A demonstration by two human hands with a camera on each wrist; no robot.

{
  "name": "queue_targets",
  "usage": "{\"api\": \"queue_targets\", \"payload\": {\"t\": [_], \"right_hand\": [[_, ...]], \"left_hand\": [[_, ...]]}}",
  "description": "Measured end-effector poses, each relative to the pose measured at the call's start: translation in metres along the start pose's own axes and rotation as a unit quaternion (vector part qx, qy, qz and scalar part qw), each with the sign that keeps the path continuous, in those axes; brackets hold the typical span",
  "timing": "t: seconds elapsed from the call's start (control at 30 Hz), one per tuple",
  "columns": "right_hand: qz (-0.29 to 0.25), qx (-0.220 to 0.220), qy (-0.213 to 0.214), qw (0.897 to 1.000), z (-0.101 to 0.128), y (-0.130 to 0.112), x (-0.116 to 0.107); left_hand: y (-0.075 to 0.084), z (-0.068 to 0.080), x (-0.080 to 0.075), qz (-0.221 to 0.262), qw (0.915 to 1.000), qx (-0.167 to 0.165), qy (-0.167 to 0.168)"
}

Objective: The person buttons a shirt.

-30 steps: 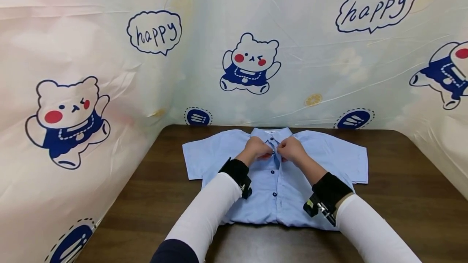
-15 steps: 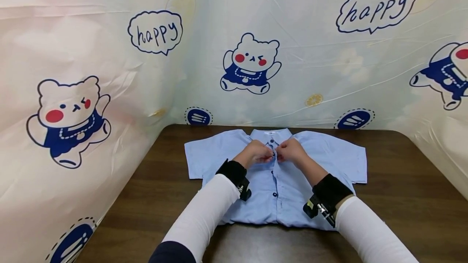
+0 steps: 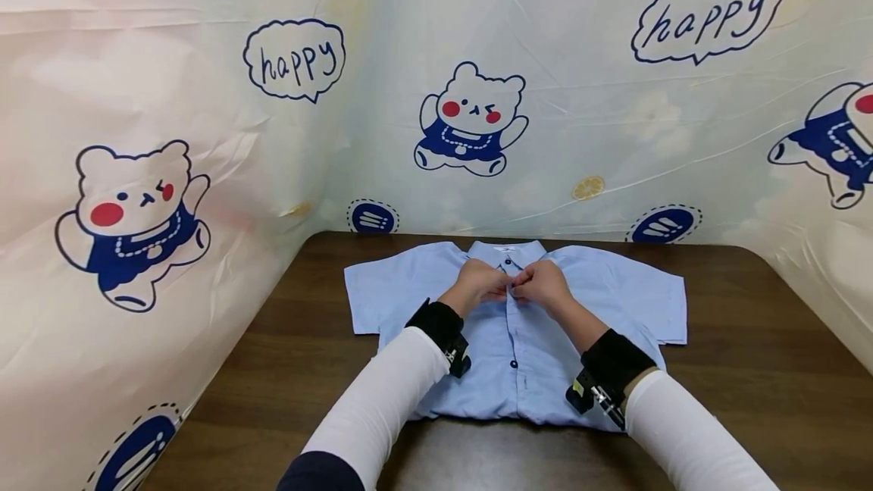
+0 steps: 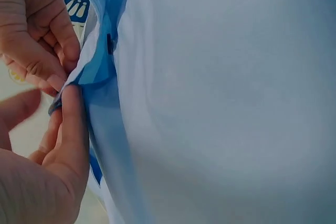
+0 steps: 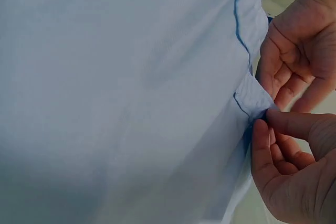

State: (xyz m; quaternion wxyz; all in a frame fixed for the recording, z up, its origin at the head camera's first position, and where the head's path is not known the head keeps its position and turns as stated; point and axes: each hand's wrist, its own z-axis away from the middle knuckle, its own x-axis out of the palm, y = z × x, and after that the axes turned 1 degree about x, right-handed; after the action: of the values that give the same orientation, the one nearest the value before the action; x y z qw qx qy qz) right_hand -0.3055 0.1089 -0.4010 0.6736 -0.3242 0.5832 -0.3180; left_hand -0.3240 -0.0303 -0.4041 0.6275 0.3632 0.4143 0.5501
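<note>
A light-blue shirt is laid flat, front up, on a dark wooden table, collar at the far side. The front edge of the shirt, just below the collar, is pinched by both hands, which meet fingertip to fingertip over the middle strip.

The left hand is curled, w/ thumb and forefinger closed on the cloth edge; in the left wrist view the fold of blue fabric is seen nipped between its fingertips, a small dark button sitting just beyond them on the strip.

The right hand is curled likewise, its fingers narrow and closed on a small corner of the same edge, directly opp. the left fingers and touching them.

Nearer the person than the fingertips, two dark buttons are seen down the strip, approx. between the two wrists. Black wrist bands w/ small cameras are worn over white sleeves.

Beyond the fingers, a pale plastic sheet printed w/ bears and "happy" bubbles is hung round the table's far and side edges.
</note>
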Motion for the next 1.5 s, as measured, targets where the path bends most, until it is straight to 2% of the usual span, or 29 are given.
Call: {"api": "queue_targets", "payload": {"t": [0.1,0.2,0.43,0.6,0.83,0.93,1.0,1.03,1.07,1.13,1.17,1.2,1.23,1.27,1.3,1.37,1.4,1.43,1.5], "right_hand": [[-0.004,-0.001,-0.002,1.000,0.001,-0.001,0.000],[0.001,0.005,-0.007,1.000,0.001,-0.001,0.000],[0.028,0.016,-0.017,0.999,-0.002,0.000,0.001],[-0.015,0.046,-0.044,0.998,-0.006,0.002,0.001],[-0.102,0.101,-0.093,0.985,-0.008,-0.002,-0.004],[-0.120,0.111,-0.105,0.981,-0.008,-0.003,-0.004],[-0.115,0.101,-0.097,0.983,-0.008,0.000,-0.004],[-0.101,0.088,-0.090,0.987,-0.008,0.002,-0.005],[-0.073,0.068,-0.082,0.992,-0.006,0.004,-0.006],[0.011,0.014,-0.061,0.998,0.002,0.010,-0.013],[0.064,-0.008,-0.053,0.997,0.008,0.012,-0.017],[0.117,-0.028,-0.050,0.991,0.016,0.013,-0.023],[0.178,-0.052,-0.049,0.981,0.025,0.015,-0.028],[0.233,-0.069,-0.053,0.969,0.035,0.017,-0.034],[0.275,-0.078,-0.063,0.956,0.045,0.019,-0.037],[0.338,-0.077,-0.092,0.933,0.063,0.023,-0.043],[0.364,-0.079,-0.105,0.922,0.070,0.026,-0.044],[0.383,-0.073,-0.116,0.914,0.075,0.029,-0.045],[0.404,-0.057,-0.138,0.903,0.081,0.032,-0.044]], "left_hand": [[0.001,0.000,0.001,-0.035,0.9990,0.002,0.026],[0.001,-0.001,0.001,-0.058,0.9977,0.005,0.036],[-0.001,0.002,0.001,-0.076,0.9961,0.039,0.019],[-0.001,0.002,0.001,-0.095,0.9939,0.056,0.012],[-0.003,0.003,-0.001,-0.172,0.9802,0.095,0.022],[-0.005,0.001,-0.002,-0.202,0.9728,0.109,0.030],[-0.005,0.000,-0.005,-0.232,0.9641,0.127,0.021],[-0.004,0.001,-0.008,-0.263,0.9538,0.145,0.016],[-0.003,0.002,-0.012,-0.301,0.9386,0.168,0.012],[0.000,0.010,-0.023,-0.390,0.8945,0.218,0.009],[0.002,0.016,-0.030,-0.438,0.8664,0.240,0.010],[0.002,0.023,-0.038,-0.485,0.8368,0.253,0.014],[0.002,0.030,-0.046,-0.530,0.8071,0.260,0.017],[0.000,0.038,-0.053,-0.566,0.7840,0.254,0.013],[-0.003,0.047,-0.060,-0.597,0.7654,0.241,0.004],[-0.013,0.061,-0.072,-0.648,0.7341,0.201,-0.023],[-0.019,0.066,-0.076,-0.667,0.7212,0.184,-0.038],[-0.025,0.071,-0.080,-0.681,0.7111,0.169,-0.050],[-0.035,0.076,-0.086,-0.697,0.6983,0.150,-0.068]]}}
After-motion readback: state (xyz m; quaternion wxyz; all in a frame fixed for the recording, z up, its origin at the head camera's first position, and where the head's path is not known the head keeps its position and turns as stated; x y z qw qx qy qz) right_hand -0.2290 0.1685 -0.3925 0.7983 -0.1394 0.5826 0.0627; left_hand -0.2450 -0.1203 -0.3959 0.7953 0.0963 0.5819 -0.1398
